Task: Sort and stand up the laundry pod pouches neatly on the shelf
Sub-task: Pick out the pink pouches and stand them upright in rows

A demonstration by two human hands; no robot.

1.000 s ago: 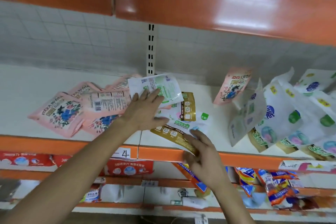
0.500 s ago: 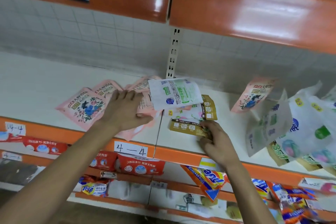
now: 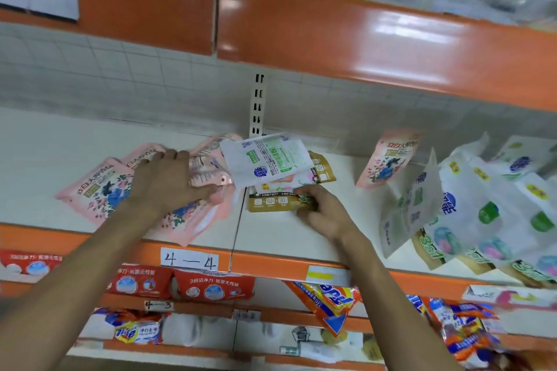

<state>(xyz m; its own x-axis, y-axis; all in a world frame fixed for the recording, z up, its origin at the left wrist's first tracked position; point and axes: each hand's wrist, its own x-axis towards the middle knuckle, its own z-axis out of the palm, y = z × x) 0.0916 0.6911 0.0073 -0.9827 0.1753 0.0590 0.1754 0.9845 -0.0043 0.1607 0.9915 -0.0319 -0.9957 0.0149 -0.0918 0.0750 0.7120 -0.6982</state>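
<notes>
Toward the left end of the shelf (image 3: 45, 159), pink pouches (image 3: 96, 190) are laid flat in an overlapping pile, and the left hand (image 3: 168, 181) is rested on them, its grip spread flat with nothing closed in it. At mid-shelf a white-green pouch (image 3: 268, 159) is propped tilted over a gold pouch (image 3: 277, 205), whose right end is pinched in the curled grip of the right hand (image 3: 325, 214). Further right, a single pink pouch (image 3: 388, 159) is leaned near the back edge, and white pouches (image 3: 482, 205) are stood leaning at the right end.
</notes>
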